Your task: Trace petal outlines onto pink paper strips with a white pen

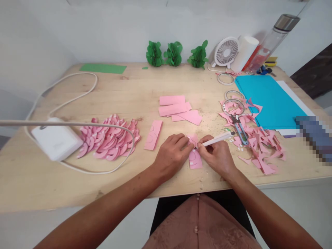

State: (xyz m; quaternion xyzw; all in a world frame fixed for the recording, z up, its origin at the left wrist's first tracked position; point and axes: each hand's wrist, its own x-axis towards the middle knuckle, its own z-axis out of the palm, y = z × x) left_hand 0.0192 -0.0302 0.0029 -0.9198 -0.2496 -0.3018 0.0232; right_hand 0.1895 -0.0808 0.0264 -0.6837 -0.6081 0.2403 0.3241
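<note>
A pink paper strip [195, 162] with curved lines drawn on it lies flat near the front edge of the table. My left hand [173, 155], fingers bent and together, grips and presses the strip from its left side. In my right hand [216, 154] is a white pen [218, 139], pinched close to its tip over the strip, its dark end pointing right. Left of my hands lies another marked pink strip [153, 135]. Several pink paper rectangles [172, 109] overlap just beyond them.
Left stand a pile of pink cut-outs [111, 138] and a white box [55, 138] with a looping cable [103, 126]. Right are pink scraps [267, 148], snips [240, 129], tape rolls [225, 79] and blue sheets [272, 100]. Green paper shapes [173, 54] and a fan [226, 52] stand behind.
</note>
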